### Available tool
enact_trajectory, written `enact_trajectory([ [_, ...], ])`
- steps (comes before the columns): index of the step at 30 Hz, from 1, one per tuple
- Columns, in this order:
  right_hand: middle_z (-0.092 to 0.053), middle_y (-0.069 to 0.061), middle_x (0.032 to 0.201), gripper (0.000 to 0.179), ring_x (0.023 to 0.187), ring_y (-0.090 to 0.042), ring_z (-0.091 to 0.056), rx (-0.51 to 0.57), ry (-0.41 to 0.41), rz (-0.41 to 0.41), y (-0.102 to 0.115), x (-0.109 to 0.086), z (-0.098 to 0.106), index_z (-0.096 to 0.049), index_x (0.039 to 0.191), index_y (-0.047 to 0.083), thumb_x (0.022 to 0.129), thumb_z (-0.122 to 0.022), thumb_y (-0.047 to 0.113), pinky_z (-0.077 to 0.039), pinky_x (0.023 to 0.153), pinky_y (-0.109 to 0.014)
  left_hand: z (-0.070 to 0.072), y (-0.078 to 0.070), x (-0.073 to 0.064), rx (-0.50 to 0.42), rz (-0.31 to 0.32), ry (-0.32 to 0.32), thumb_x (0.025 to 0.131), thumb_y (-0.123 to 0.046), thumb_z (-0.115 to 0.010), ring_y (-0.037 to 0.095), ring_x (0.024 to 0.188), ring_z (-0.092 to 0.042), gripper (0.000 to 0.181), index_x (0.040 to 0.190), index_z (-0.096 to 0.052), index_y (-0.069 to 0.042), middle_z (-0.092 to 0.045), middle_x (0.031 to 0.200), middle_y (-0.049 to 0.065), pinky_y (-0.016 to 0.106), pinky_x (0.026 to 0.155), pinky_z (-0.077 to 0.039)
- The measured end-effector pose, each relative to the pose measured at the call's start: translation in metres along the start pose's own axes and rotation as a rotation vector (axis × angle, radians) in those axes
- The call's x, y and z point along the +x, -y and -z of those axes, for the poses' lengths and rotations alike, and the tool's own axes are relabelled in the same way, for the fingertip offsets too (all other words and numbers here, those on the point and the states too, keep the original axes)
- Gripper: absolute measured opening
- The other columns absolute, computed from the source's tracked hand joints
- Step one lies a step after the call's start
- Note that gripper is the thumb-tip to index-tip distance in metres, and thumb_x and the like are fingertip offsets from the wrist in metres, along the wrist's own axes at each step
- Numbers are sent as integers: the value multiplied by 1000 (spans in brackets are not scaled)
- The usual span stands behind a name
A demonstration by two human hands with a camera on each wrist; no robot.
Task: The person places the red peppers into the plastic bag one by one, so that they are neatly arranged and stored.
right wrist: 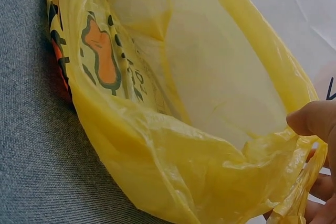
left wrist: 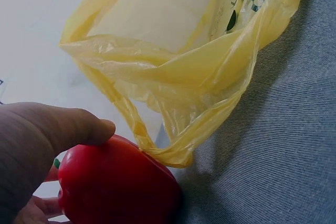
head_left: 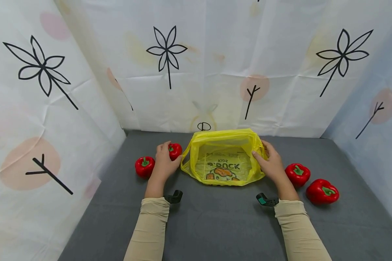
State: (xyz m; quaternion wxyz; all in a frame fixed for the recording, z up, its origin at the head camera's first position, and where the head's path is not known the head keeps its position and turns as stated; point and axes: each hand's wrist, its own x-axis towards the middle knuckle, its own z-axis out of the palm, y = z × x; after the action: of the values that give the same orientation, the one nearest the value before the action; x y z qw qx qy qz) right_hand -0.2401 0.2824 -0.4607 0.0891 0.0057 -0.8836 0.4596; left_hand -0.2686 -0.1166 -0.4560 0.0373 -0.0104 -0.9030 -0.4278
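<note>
Sleeves point(head_left: 148, 232) are lying nearest, over the grey table point(head_left: 215, 224). Left hand point(head_left: 163, 159) is clamping the held pepper point(head_left: 175, 151), thumb on the bag side, fingers wrapping the other. Pepper is sitting just left of the bag point(head_left: 225, 135); can't tell if the table is bearing its weight. Right hand point(head_left: 270, 159) is pinching the bag's right rim, thumb inside, fingers outside, mouth gaping.

Handling: grip should be spanning the pepper's broad body; smooth skin is likely to be slipping under fingertips alone. Left handle is hanging right by the pepper, so snagging is the risk; thumb should be clearing the film. Right hand should be holding the rim wide; thin film is probably going to be following any tug.

Looks: pepper is showing glossy red, blocky, green stem. Matching ones: left pepper point(head_left: 145, 167), two right peppers point(head_left: 322, 191) are lying outboard. Bag is showing translucent yellow, printed panel, creased rim.
</note>
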Motion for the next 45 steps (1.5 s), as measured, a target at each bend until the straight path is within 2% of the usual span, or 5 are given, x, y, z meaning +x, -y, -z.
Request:
enact_trajectory([
  [11, -41, -28, 163, 72, 149, -50, -42, 1, 15, 2, 0, 1, 1, -33, 165, 4, 108, -62, 37, -44, 115, -67, 0, -1, -3, 6, -13, 2, 97, -25, -77, 47, 145, -42, 79, 162, -35, -6, -32, 160, 25, 65, 116, -45],
  [19, -41, -28, 163, 73, 149, -50, -43, -6, 21, -2, -1, 1, 2, -32, 165, 4, 108, -62, 39, -45, 114, -67, 0, -1, -2, -4, -17, -4, 96, -25, -79, 44, 143, -47, 79, 161, -37, -8, -36, 159, 24, 62, 114, -48],
  [31, -43, -28, 162, 72, 147, -49, -44, -7, 23, -13, 1, 0, 2, -34, 164, 4, 108, -62, 39, -44, 115, -66, -1, 4, -1, 1, -22, -7, 95, -28, -79, 42, 143, -47, 85, 162, -32, -5, -38, 158, 24, 61, 113, -49],
  [37, -44, -28, 161, 72, 144, -48, -47, 1, 24, -4, -2, 1, 2, -35, 164, 4, 108, -63, 39, -43, 116, -66, 2, 1, -2, -6, -59, -36, 93, -28, -82, 41, 140, -49, 85, 160, -36, -5, -41, 156, 23, 60, 111, -51],
  [45, -44, -28, 161, 73, 144, -47, -47, -2, 22, -5, -2, 1, 1, -34, 165, 5, 108, -62, 40, -44, 115, -66, 13, -16, -9, -32, -122, -122, 90, -26, -85, 39, 139, -50, 84, 159, -40, -8, -45, 153, 21, 61, 109, -53],
])
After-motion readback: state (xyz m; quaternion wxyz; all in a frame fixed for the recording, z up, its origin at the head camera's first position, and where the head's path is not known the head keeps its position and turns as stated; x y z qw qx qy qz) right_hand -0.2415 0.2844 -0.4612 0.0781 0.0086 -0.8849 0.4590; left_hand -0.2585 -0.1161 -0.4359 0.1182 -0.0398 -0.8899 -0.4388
